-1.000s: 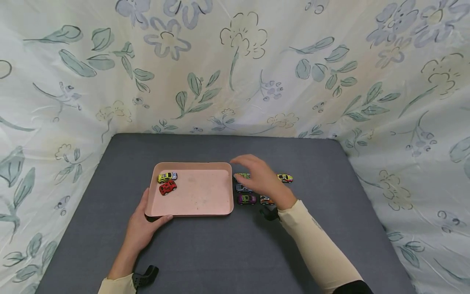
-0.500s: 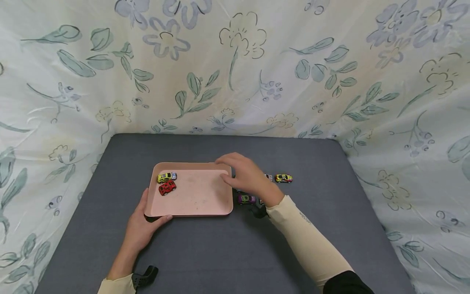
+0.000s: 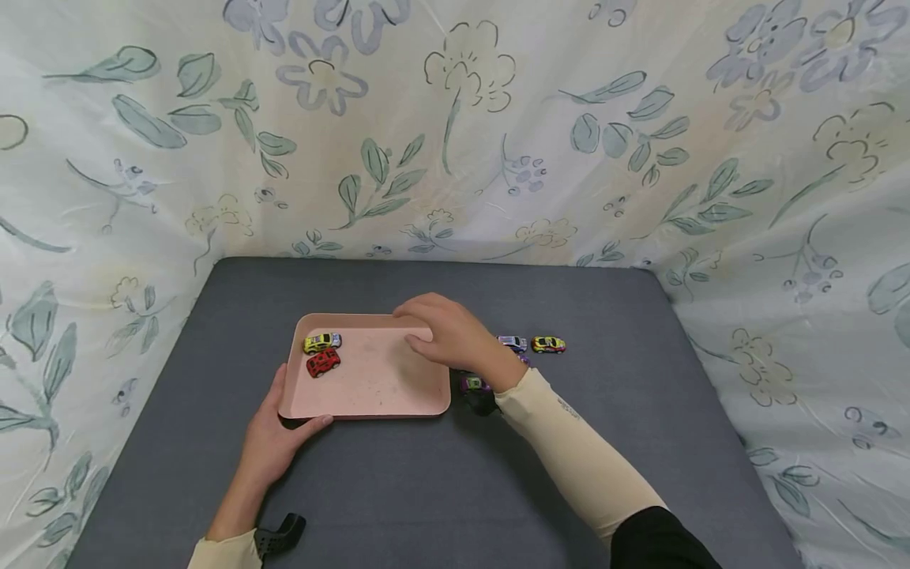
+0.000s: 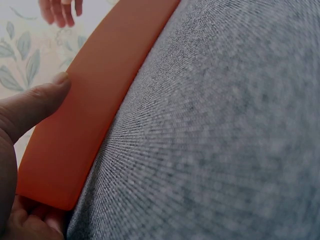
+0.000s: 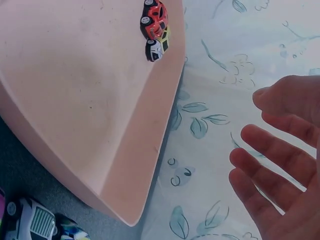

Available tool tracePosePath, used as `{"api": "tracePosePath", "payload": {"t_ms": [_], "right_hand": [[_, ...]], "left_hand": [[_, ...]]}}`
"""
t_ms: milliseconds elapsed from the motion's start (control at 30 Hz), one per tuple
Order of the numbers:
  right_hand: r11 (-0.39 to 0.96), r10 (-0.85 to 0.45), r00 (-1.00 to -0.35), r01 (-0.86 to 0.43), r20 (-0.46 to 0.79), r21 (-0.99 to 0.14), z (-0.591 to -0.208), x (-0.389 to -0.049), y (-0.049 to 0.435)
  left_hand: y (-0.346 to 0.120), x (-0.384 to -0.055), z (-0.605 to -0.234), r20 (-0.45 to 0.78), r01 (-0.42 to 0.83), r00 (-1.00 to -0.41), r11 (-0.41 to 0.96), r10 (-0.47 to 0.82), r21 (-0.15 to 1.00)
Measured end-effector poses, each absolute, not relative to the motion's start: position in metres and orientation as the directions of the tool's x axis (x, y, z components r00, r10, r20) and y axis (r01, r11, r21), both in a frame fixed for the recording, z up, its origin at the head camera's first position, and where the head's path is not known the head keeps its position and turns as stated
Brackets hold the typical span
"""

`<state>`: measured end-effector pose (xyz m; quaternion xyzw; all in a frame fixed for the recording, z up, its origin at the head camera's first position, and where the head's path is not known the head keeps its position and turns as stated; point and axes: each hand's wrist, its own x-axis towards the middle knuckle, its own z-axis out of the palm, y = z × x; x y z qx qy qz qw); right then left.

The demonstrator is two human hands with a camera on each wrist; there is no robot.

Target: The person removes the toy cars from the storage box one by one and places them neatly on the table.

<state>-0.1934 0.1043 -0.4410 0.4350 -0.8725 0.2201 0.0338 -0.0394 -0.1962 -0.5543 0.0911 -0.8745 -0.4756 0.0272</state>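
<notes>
Floral cloth (image 3: 469, 142) is hanging behind the work and down both sides. A dark grey table (image 3: 398, 490) is carrying everything. A cream sleeve (image 3: 576, 450) is slanting in from the near right. Mid-table, a pink tray (image 3: 377, 395) is lying lengthwise from left to right.

The left hand (image 3: 270, 438) is gripping the tray's near left corner, thumb pressing the near wall and fingers curling under the end. The right hand (image 3: 451, 336) is hanging over the tray's far right part; its fingers are spreading loosely, and nothing is showing between them.

Smallest items, toy cars: a yellow car (image 3: 322, 343) and a red car (image 3: 323, 363) are sitting close together in the tray's left end. Outside, a silver car (image 3: 512, 343) and a yellow-and-red car (image 3: 549, 344) are standing to the right, and a purple car (image 3: 472, 384) is peeking out below the right wrist. Hand and wrist are hiding part of that group, so I am leaving it uncounted.

Change: over the past second the right hand has been travelling leftward, from above the outside cars to above the tray. The tray and its two cars are holding their places. Judgement: the hand is arriving without a visible car, so the tray's load is staying as it was.
</notes>
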Motion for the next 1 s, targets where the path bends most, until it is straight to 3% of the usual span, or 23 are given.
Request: {"api": "tracePosePath", "payload": {"t_ms": [1000], "right_hand": [[0.524, -0.805, -0.581, -0.792, 0.123, -0.313, -0.446, -0.199, 0.056]], "left_hand": [[-0.197, -0.04, -0.551, -0.046, -0.131, -0.984, 0.522, -0.173, 0.843]]}}
